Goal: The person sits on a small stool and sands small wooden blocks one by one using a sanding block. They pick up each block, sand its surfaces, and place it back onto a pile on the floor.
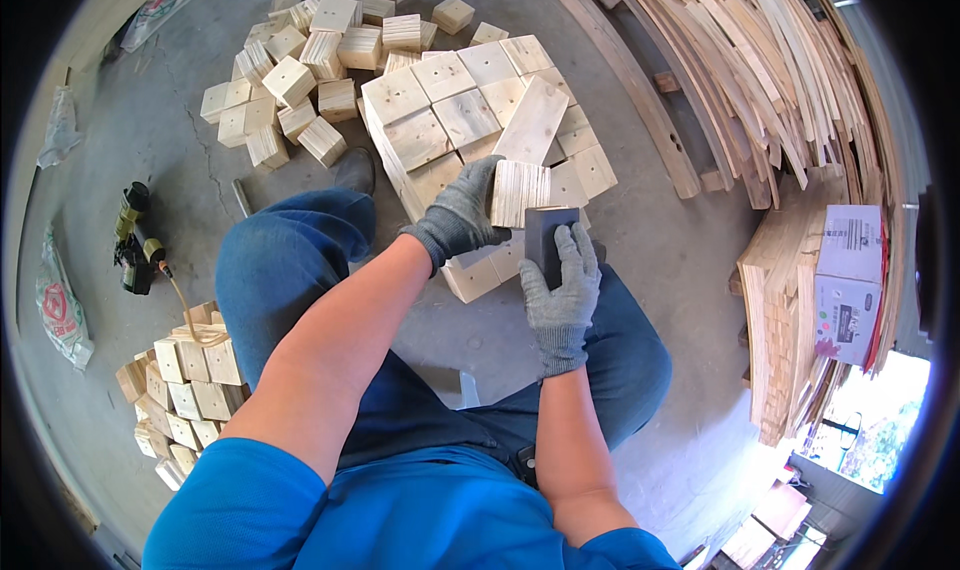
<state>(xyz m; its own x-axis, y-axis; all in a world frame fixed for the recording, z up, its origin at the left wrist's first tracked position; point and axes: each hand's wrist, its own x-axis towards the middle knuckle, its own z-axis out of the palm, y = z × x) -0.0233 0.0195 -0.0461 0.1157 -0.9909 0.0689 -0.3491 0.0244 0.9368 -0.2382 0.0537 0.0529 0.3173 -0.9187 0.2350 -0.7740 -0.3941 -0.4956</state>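
My left hand [460, 212], in a grey work glove, is closed around a pale wooden block [521, 194] whose striped, layered side faces up. My right hand [563, 295], gloved the same way, grips a dark grey rectangular sanding block [545, 240] just to the right of the wooden block. The upper edge of the sanding block is against or very near the wooden block; I cannot tell which. Beneath both hands, a stack of wooden blocks [465, 115] set side by side stands between my legs. A short flat board [533, 120] lies on top of the stack.
Loose wooden blocks [290, 80] are heaped beyond the stack. At left lie a nail gun [132, 235] with a hose [185, 305] and another pile of blocks [195, 380]. Long wood strips [740, 60] and a carton [848, 280] line the right side.
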